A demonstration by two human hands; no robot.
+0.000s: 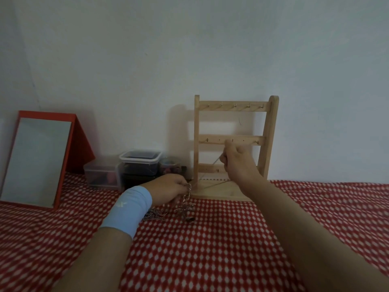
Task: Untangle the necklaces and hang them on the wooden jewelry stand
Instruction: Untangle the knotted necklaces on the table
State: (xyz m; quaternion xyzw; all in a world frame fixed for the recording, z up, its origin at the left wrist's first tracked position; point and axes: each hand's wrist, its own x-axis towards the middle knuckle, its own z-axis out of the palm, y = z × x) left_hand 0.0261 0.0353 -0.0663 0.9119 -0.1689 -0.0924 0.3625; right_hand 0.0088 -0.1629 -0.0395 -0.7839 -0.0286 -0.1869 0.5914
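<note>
I see my left hand (168, 189) pinching the tangled necklaces (185, 204) bunched at its four o'clock, while my raised right hand (236, 160), fist closed, draws one chain (215, 162) taut before the wooden jewelry stand (233, 144).

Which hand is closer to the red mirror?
The left hand. It sits low by the tangled necklaces, partway toward the red mirror. The right hand is farther away, raised in front of the wooden jewelry stand.
</note>
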